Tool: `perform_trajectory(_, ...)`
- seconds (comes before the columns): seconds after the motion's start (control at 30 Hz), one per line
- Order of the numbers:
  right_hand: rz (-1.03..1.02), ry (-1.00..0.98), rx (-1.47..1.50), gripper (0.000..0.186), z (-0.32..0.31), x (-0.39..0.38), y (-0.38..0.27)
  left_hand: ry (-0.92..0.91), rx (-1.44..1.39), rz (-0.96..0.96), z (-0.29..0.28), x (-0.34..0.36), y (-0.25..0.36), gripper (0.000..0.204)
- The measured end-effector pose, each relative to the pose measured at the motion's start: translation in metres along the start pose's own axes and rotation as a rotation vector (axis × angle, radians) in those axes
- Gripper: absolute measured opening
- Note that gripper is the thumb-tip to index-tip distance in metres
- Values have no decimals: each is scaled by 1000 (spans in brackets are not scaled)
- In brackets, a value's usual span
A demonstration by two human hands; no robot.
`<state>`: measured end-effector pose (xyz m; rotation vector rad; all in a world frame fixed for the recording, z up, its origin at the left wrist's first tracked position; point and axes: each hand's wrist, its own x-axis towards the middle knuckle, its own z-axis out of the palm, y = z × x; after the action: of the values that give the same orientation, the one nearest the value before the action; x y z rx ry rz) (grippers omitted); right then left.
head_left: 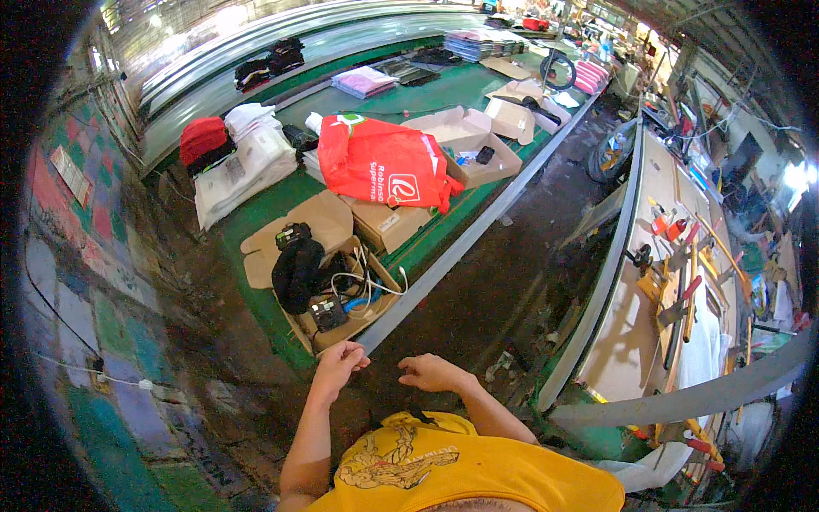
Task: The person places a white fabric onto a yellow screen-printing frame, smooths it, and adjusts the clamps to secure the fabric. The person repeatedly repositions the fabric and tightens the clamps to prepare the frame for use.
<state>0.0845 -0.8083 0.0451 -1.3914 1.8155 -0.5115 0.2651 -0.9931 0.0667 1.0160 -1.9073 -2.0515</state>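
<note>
At the near corner of the green bench [444, 96], your two hands are side by side, well short of meeting; your left hand [341, 360] is half curled, fingers bent in toward the thumb, with nothing visible in it; your right hand [431, 373] is loosely bent, fingertips pointing toward nine o'clock, and it too shows nothing held; neither palm can be seen.

At twelve o'clock from your left hand, and just beside it, is the open cardboard box [365, 322], its flap spread toward ten o'clock; whether your hand touches the box or the bench edge, you cannot tell from here; inside the box are a black soft bundle [297, 273], a looping white cable [375, 286] and a dark boxy device [327, 313].

Further off at twelve o'clock, a red plastic bag [375, 162] lies partly over a closed cardboard box [392, 224]; at one o'clock is an open carton [499, 171] with small items in it; at eleven o'clock sits a white stack [247, 175], with red cloth [203, 141] beside it; at two o'clock, across the gap, a second bench [618, 311] carries hand tools.
</note>
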Motion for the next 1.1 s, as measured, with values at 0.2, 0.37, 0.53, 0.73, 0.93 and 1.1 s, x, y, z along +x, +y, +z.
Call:
perform_trajectory(0.2,30,-80,-7,48,10,-5,-2,-17,16,7,0,-3,-9,21)
perform_trajectory(0.37,17,-9,21,47,13,-11,5,-31,58,-15,3,-8,-8,23)
perform_trajectory(0.53,22,-7,-6,45,5,-12,-4,-29,40,-28,2,-14,-8,23)
perform_trajectory(0.73,-21,142,106,41,-1,-12,-9,-18,59,20,1,-24,2,23)
perform_trajectory(0.93,-66,173,96,39,-3,-6,-4,19,47,23,-2,-32,4,22)
perform_trajectory(1.1,-67,123,98,38,0,-2,-7,28,57,3,-3,-39,10,24)
